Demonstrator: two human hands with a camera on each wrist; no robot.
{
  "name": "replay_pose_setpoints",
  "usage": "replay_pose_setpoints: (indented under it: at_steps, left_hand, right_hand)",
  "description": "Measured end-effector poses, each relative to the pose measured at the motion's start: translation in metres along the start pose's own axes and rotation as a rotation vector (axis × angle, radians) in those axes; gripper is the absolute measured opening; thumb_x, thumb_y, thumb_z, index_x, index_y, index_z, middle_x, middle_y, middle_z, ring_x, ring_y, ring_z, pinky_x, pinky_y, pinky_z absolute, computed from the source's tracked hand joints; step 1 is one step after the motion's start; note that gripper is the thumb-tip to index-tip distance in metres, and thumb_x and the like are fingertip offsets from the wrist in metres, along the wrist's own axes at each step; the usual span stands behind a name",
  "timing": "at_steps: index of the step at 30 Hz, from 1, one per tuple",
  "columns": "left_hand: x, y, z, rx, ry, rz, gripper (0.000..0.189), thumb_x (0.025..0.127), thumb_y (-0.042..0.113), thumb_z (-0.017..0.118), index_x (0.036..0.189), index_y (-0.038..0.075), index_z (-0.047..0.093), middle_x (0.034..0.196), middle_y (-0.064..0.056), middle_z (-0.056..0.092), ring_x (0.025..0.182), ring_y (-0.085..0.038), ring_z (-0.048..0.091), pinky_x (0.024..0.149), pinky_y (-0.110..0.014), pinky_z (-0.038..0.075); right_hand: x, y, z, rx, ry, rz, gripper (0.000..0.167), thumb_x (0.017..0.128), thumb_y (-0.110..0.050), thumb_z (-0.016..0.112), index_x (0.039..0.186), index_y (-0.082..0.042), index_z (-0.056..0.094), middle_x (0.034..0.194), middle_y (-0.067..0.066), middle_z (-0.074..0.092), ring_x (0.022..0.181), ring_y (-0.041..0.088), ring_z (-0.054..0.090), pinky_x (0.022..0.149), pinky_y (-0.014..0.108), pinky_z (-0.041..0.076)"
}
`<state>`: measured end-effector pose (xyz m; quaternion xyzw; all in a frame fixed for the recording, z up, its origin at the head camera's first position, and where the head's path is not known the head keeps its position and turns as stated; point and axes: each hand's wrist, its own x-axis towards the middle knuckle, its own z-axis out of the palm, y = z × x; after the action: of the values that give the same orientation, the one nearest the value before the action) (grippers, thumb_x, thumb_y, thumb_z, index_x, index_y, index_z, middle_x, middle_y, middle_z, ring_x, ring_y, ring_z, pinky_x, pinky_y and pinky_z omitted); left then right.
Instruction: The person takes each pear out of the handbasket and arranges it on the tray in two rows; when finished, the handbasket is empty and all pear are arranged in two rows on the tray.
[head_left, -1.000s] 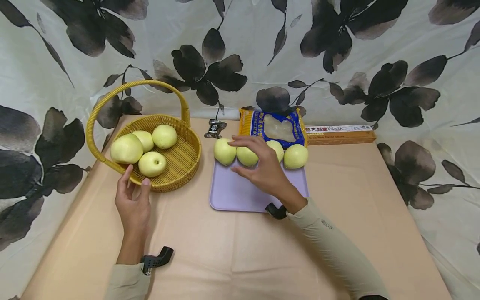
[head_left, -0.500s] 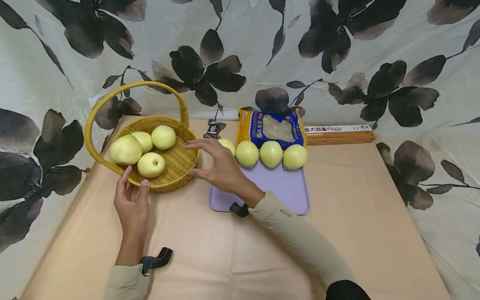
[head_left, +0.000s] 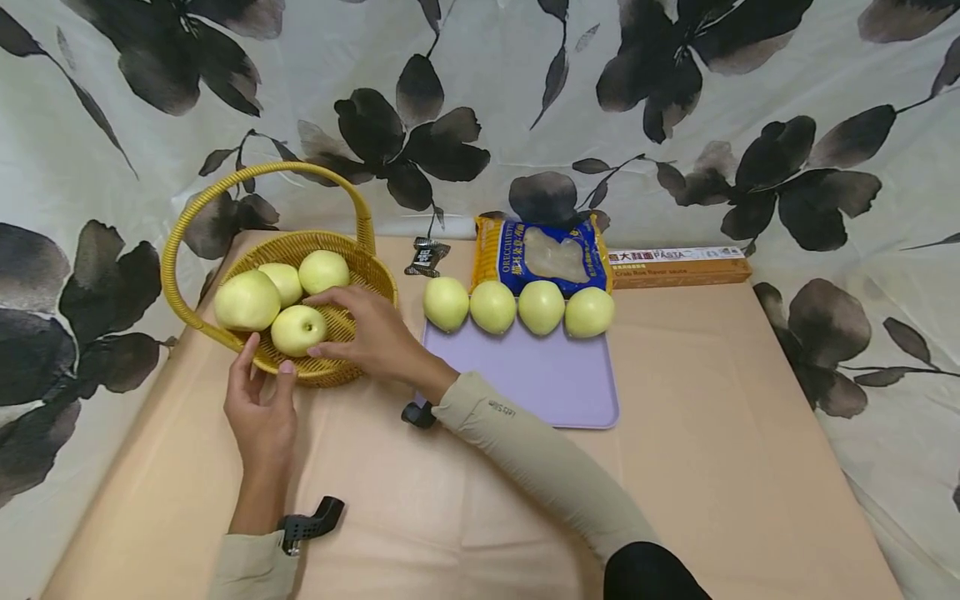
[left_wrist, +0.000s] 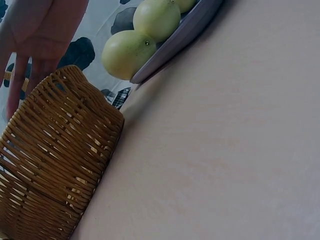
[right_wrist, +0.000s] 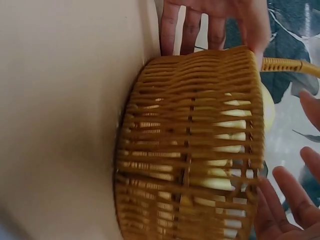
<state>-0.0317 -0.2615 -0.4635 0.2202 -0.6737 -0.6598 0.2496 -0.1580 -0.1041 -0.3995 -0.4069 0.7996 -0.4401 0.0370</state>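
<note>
A yellow wicker basket (head_left: pixel 360 350) with an arched handle holds several yellow-green apples (head_left: pixel 247 302) on the left of the table. My left hand (head_left: pixel 264 408) touches its front left wall, thumb and fingers spread along the rim; in the right wrist view, the fingers of this left hand (right_wrist: pixel 215 20) lie straight against the wicker. Over the basket's right side reaches my right hand (head_left: pixel 371 329), fingers and thumb parted beside the front apple (head_left: pixel 298 330). The left wrist view shows that right hand (left_wrist: pixel 42 30) with fingers pointing down behind the rim.
A purple tray (head_left: pixel 517 387) right of the basket bears a row of several apples (head_left: pixel 541 307) along its back edge. Behind it lie a blue and yellow pasta bag (head_left: pixel 543 254), a long pasta box (head_left: pixel 678 268) and a small black wrapped packet (head_left: pixel 427 257).
My right hand has moved left from above the tray's apples to over the basket, beside the front apple. The left hand stays at the basket's rim.
</note>
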Motion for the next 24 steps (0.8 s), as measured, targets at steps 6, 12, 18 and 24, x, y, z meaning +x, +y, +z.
replay_pose_setpoints:
  at_steps: [6,12,18,24]
  left_hand:
    - [0.0,0.0,-0.002,-0.004,-0.002,-0.008,0.06,0.105,0.012,0.066,0.161,0.024,0.046,0.171,0.004,0.033,0.163,-0.035,0.025,0.103,-0.008,0.05]
    - [-0.001,-0.001,0.0,-0.006,-0.019,-0.007,0.061,0.105,0.012,0.066,0.161,0.023,0.045,0.171,0.003,0.033,0.163,-0.036,0.024,0.101,-0.007,0.05]
    - [-0.002,0.0,0.001,-0.011,-0.016,0.004,0.061,0.106,0.011,0.065,0.162,0.022,0.044,0.171,0.002,0.032,0.163,-0.037,0.023,0.102,-0.007,0.05]
    - [-0.001,0.001,0.001,-0.016,-0.006,0.011,0.061,0.105,0.011,0.066,0.162,0.021,0.045,0.171,0.002,0.034,0.163,-0.037,0.025,0.101,-0.007,0.05]
  right_hand:
    - [0.018,-0.006,0.015,-0.107,-0.07,0.055,0.066,0.087,-0.039,0.09,0.145,-0.02,0.063,0.142,-0.003,0.067,0.131,0.014,0.061,0.111,0.019,0.043]
    - [0.029,-0.005,0.026,-0.202,-0.11,0.132,0.064,0.086,-0.042,0.09,0.142,-0.021,0.065,0.138,-0.005,0.069,0.131,0.01,0.061,0.112,0.021,0.044]
    - [0.038,-0.007,0.034,-0.255,-0.17,0.228,0.066,0.086,-0.049,0.088,0.142,-0.026,0.063,0.138,-0.011,0.067,0.13,0.006,0.06,0.11,0.019,0.045]
    - [0.042,-0.006,0.039,-0.249,-0.151,0.24,0.061,0.087,-0.048,0.087,0.138,-0.028,0.06,0.134,-0.013,0.068,0.124,0.006,0.063,0.098,0.021,0.051]
